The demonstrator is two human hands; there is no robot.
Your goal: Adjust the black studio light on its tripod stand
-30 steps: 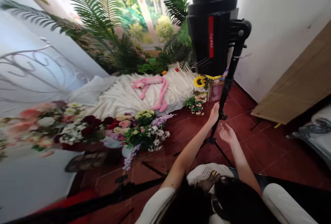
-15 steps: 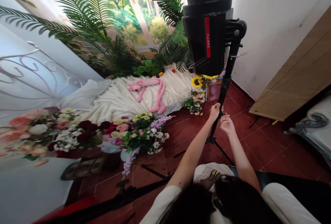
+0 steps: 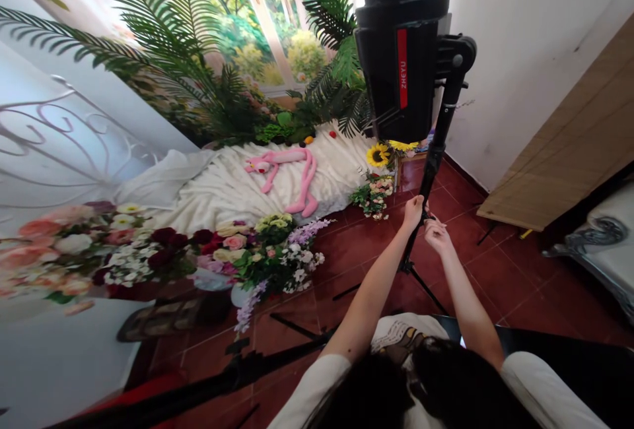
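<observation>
A black studio light (image 3: 396, 79) with a red label sits on top of a black stand (image 3: 430, 168) in front of me. My left hand (image 3: 413, 212) is wrapped round the stand's pole below the light. Close by on the right, my right hand (image 3: 436, 233) has its fingers bent together at the pole, on a small dark part that looks like a knob and is mostly hidden by the fingers. The stand's legs spread over the red tiled floor (image 3: 460, 284).
A pink plush toy (image 3: 287, 158) lies on a white cloth (image 3: 222, 185), with flowers (image 3: 267, 251) before it and palm leaves behind. Another black stand (image 3: 242, 369) crosses the lower left. A wooden panel (image 3: 555, 145) and a white ornate seat (image 3: 599, 237) are at the right.
The light and the upper pole have shifted slightly right. My right hand has moved a little to the right, while my left hand stays on the pole.
</observation>
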